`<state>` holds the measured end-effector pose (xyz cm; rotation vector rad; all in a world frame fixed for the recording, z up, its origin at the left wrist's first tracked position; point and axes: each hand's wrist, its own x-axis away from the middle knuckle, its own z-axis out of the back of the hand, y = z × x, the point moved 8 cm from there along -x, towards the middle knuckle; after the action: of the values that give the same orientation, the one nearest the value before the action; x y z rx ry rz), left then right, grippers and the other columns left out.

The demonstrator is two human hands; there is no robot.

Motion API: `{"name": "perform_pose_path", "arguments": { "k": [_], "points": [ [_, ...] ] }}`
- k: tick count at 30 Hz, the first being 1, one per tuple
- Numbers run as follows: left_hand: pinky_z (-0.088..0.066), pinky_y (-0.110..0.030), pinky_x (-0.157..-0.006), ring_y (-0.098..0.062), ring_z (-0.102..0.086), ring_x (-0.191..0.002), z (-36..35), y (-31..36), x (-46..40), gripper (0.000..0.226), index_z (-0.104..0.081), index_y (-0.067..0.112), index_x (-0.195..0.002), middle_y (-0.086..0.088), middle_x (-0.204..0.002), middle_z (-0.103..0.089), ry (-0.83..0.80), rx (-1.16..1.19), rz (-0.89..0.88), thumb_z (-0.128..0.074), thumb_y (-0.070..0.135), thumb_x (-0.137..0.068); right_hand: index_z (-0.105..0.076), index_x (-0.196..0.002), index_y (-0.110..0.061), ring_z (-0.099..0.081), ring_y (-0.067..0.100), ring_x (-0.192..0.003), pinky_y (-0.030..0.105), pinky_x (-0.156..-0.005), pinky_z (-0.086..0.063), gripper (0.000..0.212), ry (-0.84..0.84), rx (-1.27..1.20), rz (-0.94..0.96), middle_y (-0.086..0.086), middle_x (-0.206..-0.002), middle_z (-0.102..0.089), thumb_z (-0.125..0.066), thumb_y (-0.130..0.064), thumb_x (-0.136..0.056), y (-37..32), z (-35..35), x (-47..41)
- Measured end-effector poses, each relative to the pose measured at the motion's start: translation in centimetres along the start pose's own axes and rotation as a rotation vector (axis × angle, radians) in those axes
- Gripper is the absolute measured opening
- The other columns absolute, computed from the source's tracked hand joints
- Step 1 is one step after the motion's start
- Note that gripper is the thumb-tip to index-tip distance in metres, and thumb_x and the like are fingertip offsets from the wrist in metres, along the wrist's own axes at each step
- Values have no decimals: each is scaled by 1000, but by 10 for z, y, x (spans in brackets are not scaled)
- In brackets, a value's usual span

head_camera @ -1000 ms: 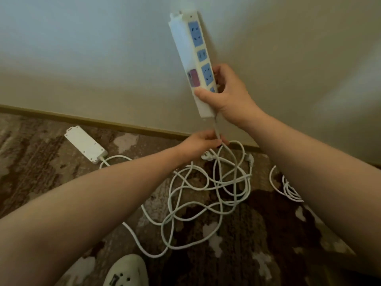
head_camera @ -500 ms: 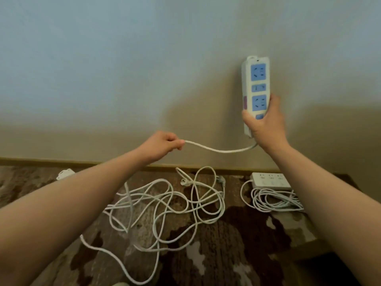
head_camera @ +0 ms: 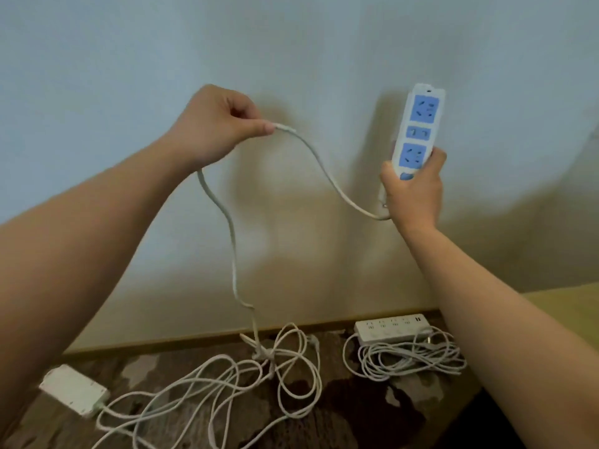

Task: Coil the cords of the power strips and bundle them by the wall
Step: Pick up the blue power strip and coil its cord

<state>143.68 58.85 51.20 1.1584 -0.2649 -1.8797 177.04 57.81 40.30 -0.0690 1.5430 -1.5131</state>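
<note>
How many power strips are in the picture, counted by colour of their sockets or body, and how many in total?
Power strip with blue sockets, held in the right hand: 1
All-white power strips on the floor, one with coiled cord, one at left: 2
Total: 3

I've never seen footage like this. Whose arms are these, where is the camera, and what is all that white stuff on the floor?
There is no machine here: a person wears a camera on the head, so you look down along their own two arms. The right hand grips a white power strip with blue sockets, held upright before the wall. The left hand pinches its cord, which sags between the hands and drops to a tangle of cord on the patterned carpet. Also on the floor: a white strip at the left, and another by the wall with its cord already coiled.
</note>
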Motion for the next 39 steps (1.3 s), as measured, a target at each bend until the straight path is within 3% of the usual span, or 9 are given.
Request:
{"name": "perform_pose_path", "arguments": {
  "k": [3,5,8,10,20,25,29,35,39],
  "points": [
    [-43,-21,-57,-4,-52,-57,-22,-1,7,26,-70,26,-76,11,-59,-59,36,-145,-47,-67,51,-76,-31,-99,-39,-59,-1,-60,27,-55,-43,42,4,-39,-65,-15,-73,-62,-58,-60,-74,13,0,12],
    [-47,-31,-67,-18,-60,-73,-68,-28,34,23,-72,27,-89,-1,-75,-68,-159,-379,-57,-59,46,-87,-35,-104,-36,-61,1,-65,30,-58,-47,42,-93,-12,-128,-14,-80,-62,-62,-53,-77,48,-12,30],
    [-48,-34,-69,-28,-62,-84,-143,-79,85,28,-69,19,-101,-9,-91,-70,-536,-628,-69,-47,38,-96,-38,-109,-30,-64,9,-76,36,-64,-53,41,-214,15,-302,-11,-93,-61,-67,-40,-83,122,-32,69],
    [-47,-35,-68,-30,-62,-84,-179,-105,106,29,-65,18,-100,-10,-92,-69,-627,-679,-83,-43,36,-98,-36,-108,-28,-65,14,-82,33,-64,-51,40,-223,12,-435,-8,-95,-60,-68,-35,-85,172,-41,92],
    [-50,-37,-72,-31,-62,-94,-311,-206,191,28,-62,23,-105,-7,-103,-69,-791,-529,-46,-39,38,-98,-32,-114,-25,-59,20,-77,50,-84,-57,52,-78,134,-955,-6,-87,-53,-70,-42,-83,349,-44,180],
    [-51,-37,-75,-26,-62,-91,-354,-237,212,31,-62,25,-109,-5,-103,-68,-947,-458,17,-38,41,-99,-31,-135,-21,-59,31,-101,54,-88,-55,73,127,102,-1239,11,-122,-53,-77,-37,-80,394,-16,228],
    [-46,-34,-69,-26,-61,-86,-389,-239,212,27,-64,23,-106,-7,-99,-68,-985,-361,28,-42,37,-98,-30,-137,-20,-58,39,-108,58,-78,-58,76,275,110,-1439,14,-128,-47,-78,-37,-80,414,9,271],
    [-49,-34,-70,-25,-62,-85,-435,-221,205,25,-67,21,-108,-6,-96,-70,-924,-204,18,-49,33,-96,-30,-134,-23,-58,41,-93,62,-61,-58,75,347,173,-1541,14,-109,-42,-78,-39,-80,430,30,280],
    [-48,-34,-71,-29,-62,-88,-457,-222,209,25,-67,20,-107,-9,-98,-70,-943,-198,18,-48,30,-97,-28,-140,-13,-59,42,-106,58,-78,-58,77,274,268,-1547,19,-128,-48,-74,-38,-84,442,30,284]
  ]
}}
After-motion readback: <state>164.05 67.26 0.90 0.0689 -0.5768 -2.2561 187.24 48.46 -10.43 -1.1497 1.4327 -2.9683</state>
